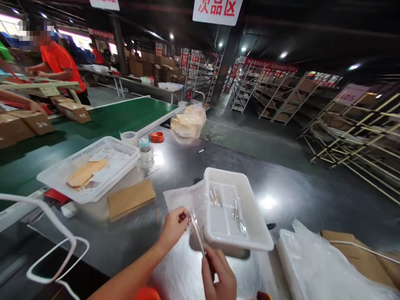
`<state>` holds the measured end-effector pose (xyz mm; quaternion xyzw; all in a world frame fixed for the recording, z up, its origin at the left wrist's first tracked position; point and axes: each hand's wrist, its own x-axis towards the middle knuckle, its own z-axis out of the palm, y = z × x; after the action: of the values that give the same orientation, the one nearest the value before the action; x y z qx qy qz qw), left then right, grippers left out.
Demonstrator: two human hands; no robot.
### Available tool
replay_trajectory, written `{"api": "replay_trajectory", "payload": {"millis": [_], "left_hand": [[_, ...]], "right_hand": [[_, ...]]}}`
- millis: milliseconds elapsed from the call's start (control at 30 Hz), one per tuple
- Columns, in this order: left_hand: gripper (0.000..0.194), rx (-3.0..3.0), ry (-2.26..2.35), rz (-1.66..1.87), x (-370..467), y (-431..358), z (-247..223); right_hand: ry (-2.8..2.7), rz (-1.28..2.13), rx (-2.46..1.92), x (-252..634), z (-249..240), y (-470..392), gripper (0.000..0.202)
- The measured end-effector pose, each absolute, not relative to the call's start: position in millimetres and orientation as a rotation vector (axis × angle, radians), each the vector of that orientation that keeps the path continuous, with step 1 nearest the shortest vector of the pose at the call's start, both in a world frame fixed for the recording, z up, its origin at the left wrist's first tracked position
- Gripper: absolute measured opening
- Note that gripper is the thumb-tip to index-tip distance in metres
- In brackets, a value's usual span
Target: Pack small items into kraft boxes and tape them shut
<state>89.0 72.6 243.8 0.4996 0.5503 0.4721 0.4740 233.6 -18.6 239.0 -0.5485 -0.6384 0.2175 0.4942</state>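
Observation:
Both hands hold a slim, pen-like stick [198, 234] with a pinkish upper part, seemingly in clear wrapping; its exact kind is too small to make out. My left hand [175, 227] pinches near its upper end. The lower end sits between the thumb and fingers of my right hand [218, 273]. Just right of them stands a white plastic basket [258, 223] with several similar thin sticks [239, 216] in clear packaging on its slotted floor. A sheet of bubble wrap [178, 199] lies partly beside the basket, behind my left hand.
Brown envelopes [131, 200] lie left of my hands, near a white tray [87, 198] of papers. Tape rolls [146, 156] stand behind. Clear plastic bags [325, 262] fill a bin at right. A white cable [67, 235] loops at left. Co-workers stand beyond the green conveyor [125, 118].

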Motion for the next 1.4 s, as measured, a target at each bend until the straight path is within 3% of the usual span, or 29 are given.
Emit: {"api": "replay_trajectory", "payload": {"millis": [200,433,500,700,800,900,1033,1200,1400], "left_hand": [[0.019,1.242,1.347,1.144,88.2,64.6,231.4],[0.016,1.642,1.313,1.019,95.4,44.1,225.5],[0.015,1.749,1.212,0.910,102.6,28.1,221.4],[0.015,1.717,1.088,0.776,120.7,-11.3,211.9],[0.014,1.652,1.115,0.810,118.8,-7.5,215.1],[0.013,1.527,1.199,0.875,110.7,6.5,219.3],[0.013,1.361,1.275,0.962,99.9,20.1,220.9],[0.015,1.186,1.276,0.991,94.1,22.2,219.1],[0.018,1.315,1.393,0.949,66.9,43.1,212.3]], "right_hand": [[-1.634,0.413,-1.518,250.5,207.6,-42.7,0.031],[-1.777,0.096,-1.678,250.3,200.3,-45.6,0.031],[-1.652,0.263,-1.728,251.4,203.8,-36.1,0.030],[-0.944,1.409,-1.516,244.7,199.9,-13.8,0.045],[-0.992,1.626,-1.464,237.9,189.4,-18.1,0.057],[-1.321,1.567,-1.601,238.7,188.9,-22.8,0.065],[-1.658,1.266,-1.832,241.1,207.2,-25.3,0.059],[-1.925,1.299,-1.501,232.2,225.0,-28.4,0.035],[-1.581,1.231,-1.378,247.3,223.3,-26.9,0.032]]}}
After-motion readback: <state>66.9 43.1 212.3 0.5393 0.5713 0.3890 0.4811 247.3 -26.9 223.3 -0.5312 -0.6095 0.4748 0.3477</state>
